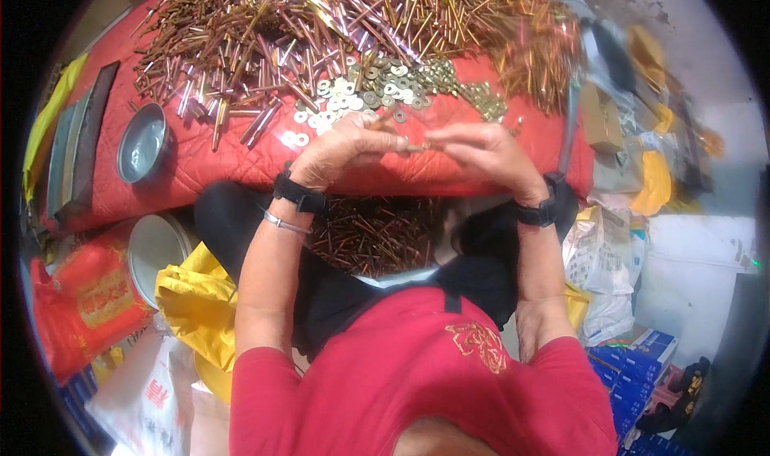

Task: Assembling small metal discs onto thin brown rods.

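Note:
Over the near edge of the red padded cloth, my two hands meet almost fingertip to fingertip. My left hand is closed, thumb against fingers, around a thin copper-coloured bolt that partly sticks out past the fingers. My right hand comes in from the other side, its fingers drawn together at the tips beside the left fingertips. A small shiny bit shows there, too blurred to name. Just beyond the hands lie loose flat washers and a heap of small brass-coloured nuts.
A large pile of copper-coloured bolts covers the far cloth. A grey metal bowl stands at left. More bolts lie between my legs. Yellow bags and blue boxes flank me.

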